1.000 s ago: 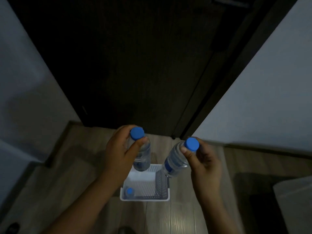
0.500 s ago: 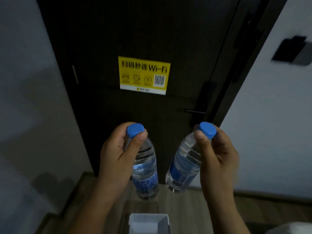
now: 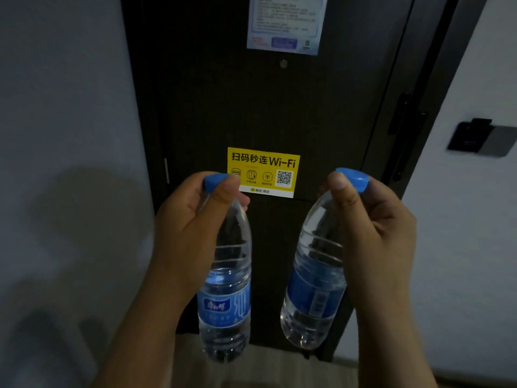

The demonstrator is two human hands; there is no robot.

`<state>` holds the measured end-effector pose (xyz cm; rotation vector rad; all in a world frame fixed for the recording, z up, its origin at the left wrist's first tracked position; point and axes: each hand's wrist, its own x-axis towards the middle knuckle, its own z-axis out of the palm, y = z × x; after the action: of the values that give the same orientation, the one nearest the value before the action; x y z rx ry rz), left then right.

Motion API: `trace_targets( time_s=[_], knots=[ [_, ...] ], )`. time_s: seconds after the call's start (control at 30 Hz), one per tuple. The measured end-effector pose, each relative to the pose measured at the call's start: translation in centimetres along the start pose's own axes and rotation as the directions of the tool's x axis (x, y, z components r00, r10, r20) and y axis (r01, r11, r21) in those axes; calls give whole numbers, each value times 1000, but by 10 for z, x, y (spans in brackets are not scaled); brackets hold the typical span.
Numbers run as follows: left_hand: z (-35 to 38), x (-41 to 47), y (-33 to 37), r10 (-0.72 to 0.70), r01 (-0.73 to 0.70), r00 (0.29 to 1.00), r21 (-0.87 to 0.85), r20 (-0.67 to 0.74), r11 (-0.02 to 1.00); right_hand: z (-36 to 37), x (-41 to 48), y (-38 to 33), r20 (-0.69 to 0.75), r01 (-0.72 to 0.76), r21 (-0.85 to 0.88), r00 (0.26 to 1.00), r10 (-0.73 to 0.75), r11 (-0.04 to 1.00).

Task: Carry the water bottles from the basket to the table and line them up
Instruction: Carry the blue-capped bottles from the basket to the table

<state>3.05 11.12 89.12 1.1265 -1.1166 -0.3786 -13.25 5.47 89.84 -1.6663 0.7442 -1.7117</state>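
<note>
The left hand (image 3: 193,233) pinches one blue-capped bottle (image 3: 226,289) by its neck; the right hand (image 3: 375,231) pinches another bottle (image 3: 313,289); both hang before a dark door (image 3: 279,107) whose yellow sticker (image 3: 263,170) reads "Wi-Fi".

The left hand (image 3: 184,233) holds the left water bottle (image 3: 226,289) by the left cap (image 3: 214,180); the right hand (image 3: 375,233) holds the right water bottle (image 3: 313,289) by the right cap (image 3: 354,177). The bottles hang side by side and apart, the left one upright, the right one tilted with its base toward the left one. Behind both stands a door (image 3: 251,107), flanked by the left wall (image 3: 64,107) and the right wall (image 3: 481,219). On the door, a Wi-Fi sticker (image 3: 263,163) lies behind and between the two caps; a peephole (image 3: 283,63) sits above it, a notice sheet (image 3: 285,23) above that. A lock fitting (image 3: 402,116) lies at the door's right edge. A wall panel (image 3: 481,138) is mounted on the right wall. The floor (image 3: 279,371) lies below the bottles.
</note>
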Motion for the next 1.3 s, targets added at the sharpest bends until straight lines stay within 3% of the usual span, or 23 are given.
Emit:
trace_targets(
  time_s=[0.23,0.47,0.6,0.9,1.3],
  knots=[
    [1,-5,4,-27,45,985,103,-171,994,12,12,9,146,-47,85,989,34,995],
    [17,-18,17,15,85,914,226,-406,970,26,37,29,376,-109,214,926,21,971],
    [11,-38,23,74,134,815,311,-575,941,43,32,32,498,-153,312,867,-24,938],
    [-15,-124,74,305,213,625,532,-719,819,77,-31,-16,739,-367,464,662,-124,806],
    [-44,-308,199,532,410,363,644,-765,646,56,-177,-157,777,-422,616,465,-424,665]
  ],
)
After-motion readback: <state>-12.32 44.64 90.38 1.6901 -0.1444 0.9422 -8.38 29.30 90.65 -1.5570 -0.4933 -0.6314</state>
